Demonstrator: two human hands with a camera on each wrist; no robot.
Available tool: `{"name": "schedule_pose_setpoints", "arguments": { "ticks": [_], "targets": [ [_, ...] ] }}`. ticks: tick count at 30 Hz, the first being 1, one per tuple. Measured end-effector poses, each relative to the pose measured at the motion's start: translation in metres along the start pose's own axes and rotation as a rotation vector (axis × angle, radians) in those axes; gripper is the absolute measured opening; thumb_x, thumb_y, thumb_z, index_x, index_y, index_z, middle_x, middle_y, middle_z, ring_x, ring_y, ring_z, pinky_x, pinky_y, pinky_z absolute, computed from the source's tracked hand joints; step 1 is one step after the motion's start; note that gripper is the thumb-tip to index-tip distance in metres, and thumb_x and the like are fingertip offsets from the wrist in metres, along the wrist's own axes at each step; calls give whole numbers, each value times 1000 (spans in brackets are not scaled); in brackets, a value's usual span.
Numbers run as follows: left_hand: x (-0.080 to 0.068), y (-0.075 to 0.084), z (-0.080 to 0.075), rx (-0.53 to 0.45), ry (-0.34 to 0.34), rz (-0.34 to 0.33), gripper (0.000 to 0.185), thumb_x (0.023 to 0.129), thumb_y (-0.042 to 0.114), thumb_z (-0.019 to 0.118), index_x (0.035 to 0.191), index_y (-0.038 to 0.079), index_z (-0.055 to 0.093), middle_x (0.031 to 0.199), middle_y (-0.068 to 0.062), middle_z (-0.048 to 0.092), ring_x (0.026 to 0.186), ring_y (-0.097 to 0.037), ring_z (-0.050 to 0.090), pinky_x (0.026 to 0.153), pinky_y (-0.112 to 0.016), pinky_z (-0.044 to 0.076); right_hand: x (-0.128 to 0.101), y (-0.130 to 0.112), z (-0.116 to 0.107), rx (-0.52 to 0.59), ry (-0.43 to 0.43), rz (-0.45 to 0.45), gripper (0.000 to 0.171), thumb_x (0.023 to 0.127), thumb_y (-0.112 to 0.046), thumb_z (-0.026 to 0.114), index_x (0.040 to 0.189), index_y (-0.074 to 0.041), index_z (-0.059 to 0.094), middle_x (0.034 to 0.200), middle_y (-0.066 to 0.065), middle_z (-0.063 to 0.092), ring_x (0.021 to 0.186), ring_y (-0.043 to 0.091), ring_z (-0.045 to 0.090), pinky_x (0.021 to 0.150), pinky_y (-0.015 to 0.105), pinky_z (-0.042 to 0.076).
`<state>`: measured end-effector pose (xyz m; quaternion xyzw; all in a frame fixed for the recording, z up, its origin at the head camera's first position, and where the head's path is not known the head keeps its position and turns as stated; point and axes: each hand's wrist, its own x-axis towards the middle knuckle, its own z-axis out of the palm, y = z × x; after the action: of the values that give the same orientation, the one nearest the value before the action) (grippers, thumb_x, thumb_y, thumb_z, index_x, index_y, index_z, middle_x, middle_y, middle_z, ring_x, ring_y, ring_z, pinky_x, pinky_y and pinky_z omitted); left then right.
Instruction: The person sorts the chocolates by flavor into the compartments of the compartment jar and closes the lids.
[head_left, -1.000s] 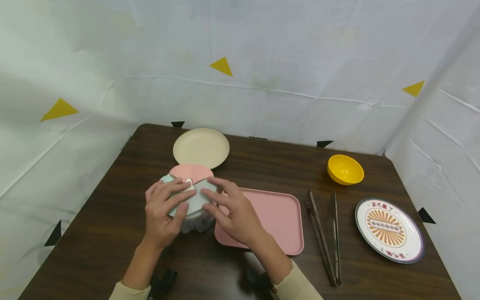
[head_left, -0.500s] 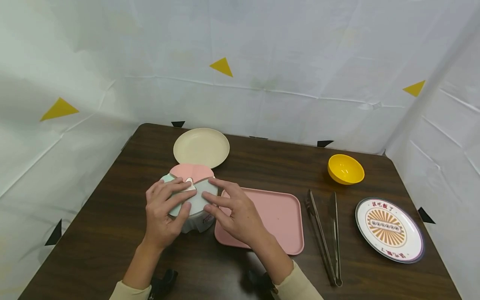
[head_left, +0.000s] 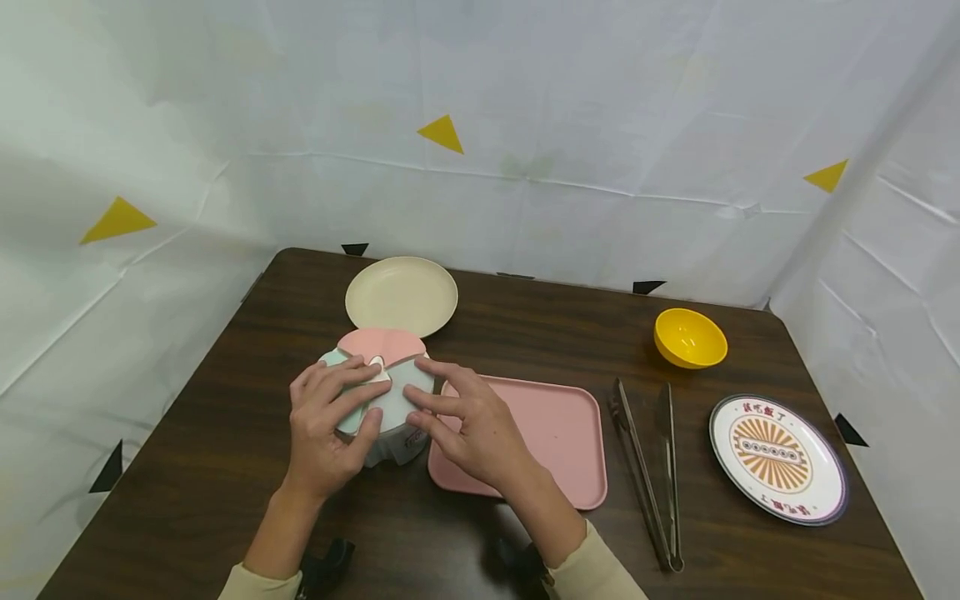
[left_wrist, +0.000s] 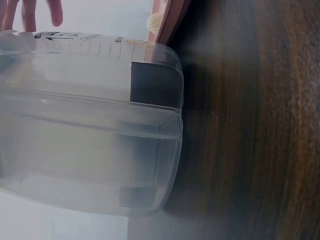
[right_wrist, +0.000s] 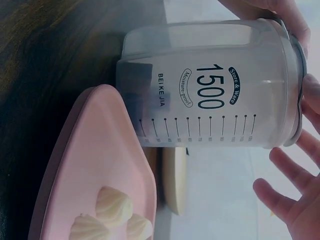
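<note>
Fingers of both hands, left hand (head_left: 324,425) and right hand (head_left: 472,425), spread flat on container lid (head_left: 382,367).

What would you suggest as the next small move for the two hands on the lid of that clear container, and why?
Probably lift one lid flap with the fingertips. Both the left hand and the right hand rest with fingers spread on the pink-and-mint lid of the clear container, which stands on the table beside the pink tray. The lid looks closed, and neither hand grips anything yet.
</note>
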<state>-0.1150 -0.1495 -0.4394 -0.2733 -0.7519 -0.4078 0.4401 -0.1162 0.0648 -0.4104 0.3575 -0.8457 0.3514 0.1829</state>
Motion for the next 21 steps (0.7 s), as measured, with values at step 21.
{"name": "schedule_pose_setpoints", "arguments": {
  "ticks": [21],
  "targets": [
    [1, 0, 1, 23, 32, 23, 27, 83, 27, 63, 90, 7, 78, 101, -13, 72, 105, -37, 62, 97, -61, 26, -1, -16, -2, -212, 7, -277, 34, 88, -21, 72, 122, -17, 71, 132, -1, 61, 123, 23, 54, 104, 37, 39]
  ]
}}
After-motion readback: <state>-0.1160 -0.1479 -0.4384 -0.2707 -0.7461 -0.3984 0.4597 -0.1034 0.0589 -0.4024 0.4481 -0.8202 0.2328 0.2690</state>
